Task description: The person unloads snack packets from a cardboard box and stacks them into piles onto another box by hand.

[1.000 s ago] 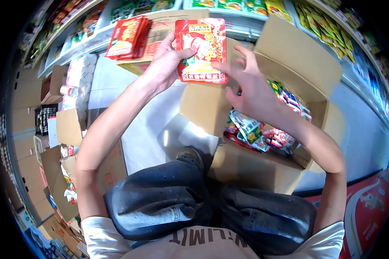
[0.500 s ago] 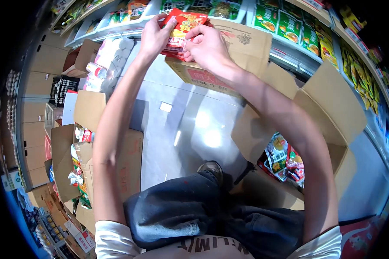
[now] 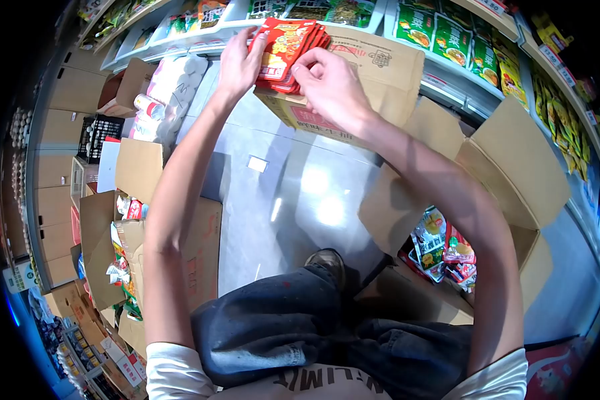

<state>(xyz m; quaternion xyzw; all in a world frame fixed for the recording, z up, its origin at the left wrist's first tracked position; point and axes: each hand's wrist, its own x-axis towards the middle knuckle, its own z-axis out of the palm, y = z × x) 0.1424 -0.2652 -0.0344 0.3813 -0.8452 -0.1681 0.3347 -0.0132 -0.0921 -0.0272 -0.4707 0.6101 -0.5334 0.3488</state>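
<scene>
Glossy packets (image 3: 287, 50), box (image 3: 388, 83) (matt cardboard)

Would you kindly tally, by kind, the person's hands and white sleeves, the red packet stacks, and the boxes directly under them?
Hands: 2 (left hand, right hand)
White sleeves: 2 (left sleeve, right sleeve)
Red packet stack: 1
Box under stack: 1
Total: 6

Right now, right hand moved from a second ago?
Yes: judged against the open carton, the right hand has moved left and forward, to the red packets atop the printed carton.
</scene>
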